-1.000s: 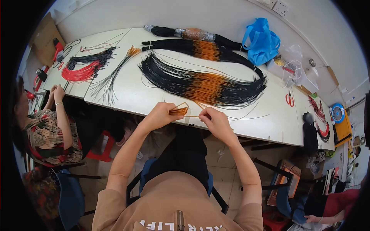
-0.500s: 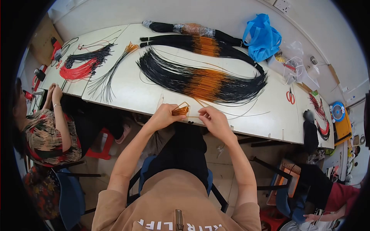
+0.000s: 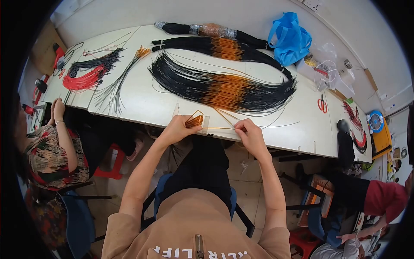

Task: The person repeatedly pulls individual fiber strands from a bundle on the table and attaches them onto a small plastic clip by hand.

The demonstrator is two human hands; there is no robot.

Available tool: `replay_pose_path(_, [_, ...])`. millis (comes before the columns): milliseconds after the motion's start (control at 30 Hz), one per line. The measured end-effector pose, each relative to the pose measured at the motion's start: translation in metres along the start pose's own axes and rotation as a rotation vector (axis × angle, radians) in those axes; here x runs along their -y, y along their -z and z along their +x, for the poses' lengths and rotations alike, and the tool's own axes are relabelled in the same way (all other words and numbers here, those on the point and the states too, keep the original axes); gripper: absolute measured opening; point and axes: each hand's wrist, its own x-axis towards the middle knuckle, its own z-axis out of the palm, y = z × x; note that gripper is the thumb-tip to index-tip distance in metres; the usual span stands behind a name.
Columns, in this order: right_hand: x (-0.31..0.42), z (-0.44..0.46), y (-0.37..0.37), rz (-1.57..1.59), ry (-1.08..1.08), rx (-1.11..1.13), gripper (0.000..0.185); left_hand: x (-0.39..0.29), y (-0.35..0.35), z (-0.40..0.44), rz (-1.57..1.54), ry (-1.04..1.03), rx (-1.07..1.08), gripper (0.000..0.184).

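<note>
My left hand point(image 3: 177, 130) is closed around a small bundle of bent orange wires point(image 3: 195, 121), whose looped tops stick out past the thumb. Dark strands hang beneath that hand below the table edge. My right hand point(image 3: 251, 134) pinches an orange-and-black wire point(image 3: 219, 128), which runs taut between both hands. Beyond them a large fanned bundle of black wires with an orange middle point(image 3: 226, 93) lies on the white table point(image 3: 138, 108). A few loose strands trail from it near my right fingers.
Tied wire bundles point(image 3: 224, 48) lie behind, near a blue bag point(image 3: 292, 41). Looped wires point(image 3: 125, 71) and red-and-black wires point(image 3: 88, 77) are to the left; red-handled scissors point(image 3: 322, 105) lie right. A seated person point(image 3: 54, 149) is at left, another person point(image 3: 381, 196) at right.
My right hand has moved right, away from my left hand, and the wire stretch between them is longer. My left hand has shifted slightly left with its bundle.
</note>
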Motion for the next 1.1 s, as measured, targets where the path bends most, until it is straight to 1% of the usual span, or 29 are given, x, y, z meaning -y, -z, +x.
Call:
replay_pose_path(133, [0.000,-0.001,0.001,-0.012,0.040,0.005,0.004,0.006,-0.002,0.001,-0.072,-0.044,-0.017,0.027])
replay_pose_path(333, [-0.002,-0.004,0.000,-0.014,0.088,0.003,0.006,0.007,-0.001,0.000,-0.071,-0.052,-0.014,0.026])
replay_pose_path(467, [0.015,-0.004,-0.014,-0.232,0.322,-0.202,0.007,0.003,-0.001,-0.001,-0.060,-0.082,-0.012,0.024])
replay_pose_path(533, [0.021,0.000,-0.029,-0.207,0.351,-0.171,0.008,0.004,0.000,-0.003,-0.054,-0.084,-0.015,0.024])
replay_pose_path(633, [0.017,0.005,-0.046,-0.191,0.304,-0.121,0.006,0.004,0.000,-0.002,-0.047,-0.110,-0.015,0.024])
replay_pose_path(700, [0.007,0.006,-0.053,-0.193,0.298,-0.114,0.005,0.018,-0.001,0.001,0.039,-0.141,-0.043,0.022])
replay_pose_path(833, [0.015,0.002,-0.051,-0.186,0.239,-0.115,0.004,0.004,-0.005,0.001,-0.034,-0.133,0.022,0.021])
replay_pose_path(967, [0.012,0.001,-0.051,-0.166,0.252,-0.139,0.004,0.008,-0.004,0.000,-0.054,-0.081,0.003,0.024])
replay_pose_path(1033, [0.005,0.003,-0.053,-0.151,0.222,-0.092,0.004,0.012,-0.002,0.003,0.018,-0.017,-0.008,0.025])
replay_pose_path(1067, [0.005,0.004,-0.053,-0.129,0.228,-0.095,0.004,0.013,-0.003,0.005,-0.014,-0.049,-0.030,0.027])
replay_pose_path(1100, [0.005,0.004,-0.053,-0.114,0.224,-0.098,0.004,0.011,-0.003,0.003,-0.091,-0.038,-0.059,0.028])
